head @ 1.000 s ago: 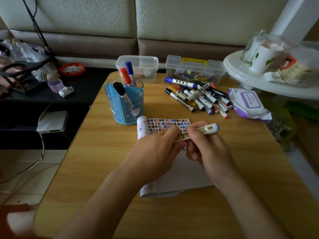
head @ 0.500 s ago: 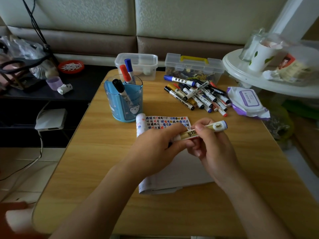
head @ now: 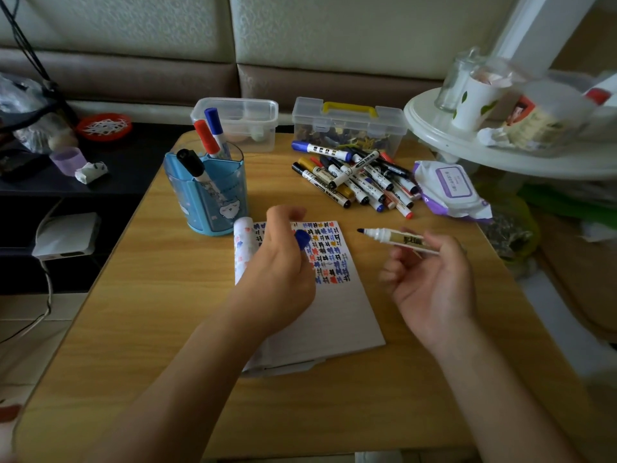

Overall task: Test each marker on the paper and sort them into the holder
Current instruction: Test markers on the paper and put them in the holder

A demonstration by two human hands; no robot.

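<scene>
My right hand holds an uncapped marker by its barrel, the dark tip pointing left above the table. My left hand grips the blue cap over the paper, whose top part is covered with coloured test marks. A blue holder stands left of the paper with a black, a red and a blue marker upright in it. A pile of several markers lies behind the paper.
Two clear plastic boxes stand at the table's back edge. A wet-wipe pack lies right of the pile. A white round shelf with cups overhangs the right side. A dark low shelf is to the left.
My hands have pulled apart: the cap came off in my left hand, and my right hand drew the marker to the right, baring its tip.
</scene>
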